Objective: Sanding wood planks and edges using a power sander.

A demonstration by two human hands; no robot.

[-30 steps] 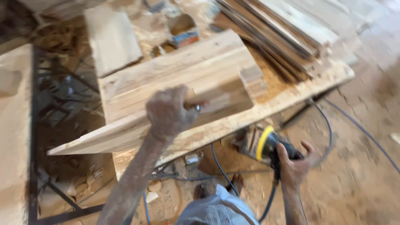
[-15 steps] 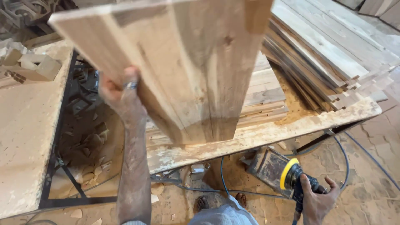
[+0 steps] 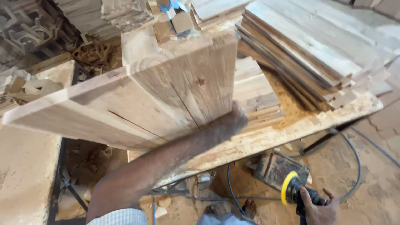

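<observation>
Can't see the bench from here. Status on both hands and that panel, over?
Left hand pressed on wide glued-up wooden panel, tilted over the sawdust-covered workbench. Right hand low, gripping yellow-padded disc sander. Stacked planks beside the panel.

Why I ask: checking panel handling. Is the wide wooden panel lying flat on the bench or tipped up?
Tipped up: the wooden panel slants above the bench, left hand against it.

Left hand (image 3: 233, 121) grips tilted wooden panel (image 3: 137, 104); right hand (image 3: 318, 208) holds sander (image 3: 291, 189).

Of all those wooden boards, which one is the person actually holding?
The wide glued-up panel in front, gripped by the left hand; the others lie stacked.
</observation>
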